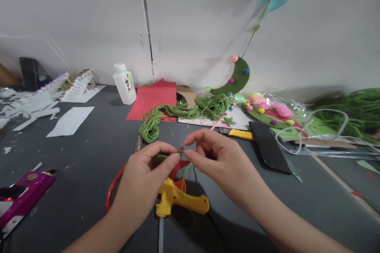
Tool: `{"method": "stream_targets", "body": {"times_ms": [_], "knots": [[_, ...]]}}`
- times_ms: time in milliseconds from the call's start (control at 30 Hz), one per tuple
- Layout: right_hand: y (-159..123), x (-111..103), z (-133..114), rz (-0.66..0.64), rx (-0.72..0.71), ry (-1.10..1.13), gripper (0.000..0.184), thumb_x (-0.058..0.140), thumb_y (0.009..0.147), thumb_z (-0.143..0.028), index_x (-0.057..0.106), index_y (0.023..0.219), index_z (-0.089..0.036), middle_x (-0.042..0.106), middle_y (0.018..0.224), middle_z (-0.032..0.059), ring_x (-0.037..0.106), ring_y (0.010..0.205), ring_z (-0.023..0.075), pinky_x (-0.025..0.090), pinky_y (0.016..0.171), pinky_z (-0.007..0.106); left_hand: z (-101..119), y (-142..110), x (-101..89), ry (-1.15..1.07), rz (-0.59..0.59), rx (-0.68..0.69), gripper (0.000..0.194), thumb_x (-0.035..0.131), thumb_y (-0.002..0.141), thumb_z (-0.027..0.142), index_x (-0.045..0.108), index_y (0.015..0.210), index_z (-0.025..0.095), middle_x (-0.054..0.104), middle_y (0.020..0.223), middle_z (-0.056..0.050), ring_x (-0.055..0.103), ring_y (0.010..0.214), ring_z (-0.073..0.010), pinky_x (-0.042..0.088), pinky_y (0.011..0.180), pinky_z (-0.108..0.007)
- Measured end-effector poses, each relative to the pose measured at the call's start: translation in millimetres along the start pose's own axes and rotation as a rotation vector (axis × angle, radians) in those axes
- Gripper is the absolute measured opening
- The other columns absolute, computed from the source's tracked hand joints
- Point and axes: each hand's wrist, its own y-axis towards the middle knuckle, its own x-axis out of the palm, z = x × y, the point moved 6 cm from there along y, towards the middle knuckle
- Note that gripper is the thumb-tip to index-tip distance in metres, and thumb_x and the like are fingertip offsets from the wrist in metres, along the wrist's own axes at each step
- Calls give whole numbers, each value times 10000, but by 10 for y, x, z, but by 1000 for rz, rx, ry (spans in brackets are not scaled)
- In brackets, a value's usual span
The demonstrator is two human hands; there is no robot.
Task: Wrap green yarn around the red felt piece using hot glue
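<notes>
Above the glue gun [170,194], the left hand [141,174] pinches the yarn [185,173], probably to steady it. The right hand [222,160] has thumb and forefinger close by (gripping or not, I can't tell), perhaps guiding it. Behind the gun lies a skein [150,127], likely spare.
</notes>
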Motion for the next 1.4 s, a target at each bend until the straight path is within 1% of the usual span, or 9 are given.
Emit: {"method": "stream_targets", "body": {"times_ms": [200,500,733,933,1000,1067,1133,1233,1400], "knots": [[2,-18,-49,-31,-62,2,81,572,781,-193,625,721,-178,398,525,-77,352,499,91,267,462,211,-110,34,13,-332,7,-96,91,766,689,286,713,709,215,628,608,47,521,576,-89,426,548,-171],[-17,30,-42,-80,-77,79,82,544,761,-181,584,690,-188,485,572,-48,420,538,107,336,502,224,-118,10,69,-531,-70,-146,111,813,682,259,730,730,202,655,658,38,543,604,-67,447,595,-143],[-13,32,-81,-160,-117,204,37,619,792,-210,648,813,-198,428,542,-82,377,491,82,324,462,189,-139,-57,239,-811,-363,-387,161,838,647,223,711,711,148,616,578,23,539,504,-60,457,515,-150],[-81,103,-74,-286,-40,324,52,607,809,-215,620,761,-197,589,604,-34,550,547,112,409,524,218,-117,-121,338,-894,-595,-423,93,747,736,224,723,774,143,606,589,10,523,487,-59,438,502,-152],[-63,75,-61,-237,-17,290,72,593,805,-221,601,737,-199,548,570,-45,526,519,113,388,500,220,-104,-84,285,-800,-527,-348,96,712,777,251,728,850,190,661,708,-9,600,624,-95,479,605,-176],[-28,27,-56,-151,-21,220,71,588,779,-205,596,709,-194,491,556,-55,458,504,102,348,479,214,-59,-21,177,-616,-387,-175,97,698,797,274,737,874,229,694,912,-21,630,858,-140,491,770,-213],[1,-4,-49,-78,-24,149,71,584,753,-188,593,683,-189,425,540,-66,376,500,94,302,465,209,7,10,80,-404,-255,4,90,733,765,261,744,852,245,684,997,-7,601,966,-159,465,849,-221],[11,23,-22,-74,4,115,86,569,752,-191,580,668,-186,409,528,-65,359,508,97,296,473,212,6,10,19,-220,-111,38,70,752,733,220,729,794,244,673,796,23,594,759,-129,471,707,-204],[-2,47,-13,-86,-8,110,74,572,768,-226,620,726,-188,449,567,-52,391,533,106,323,488,213,-50,0,4,-269,-7,-65,77,747,729,268,711,706,203,572,581,53,458,522,-75,366,479,-168]]}}
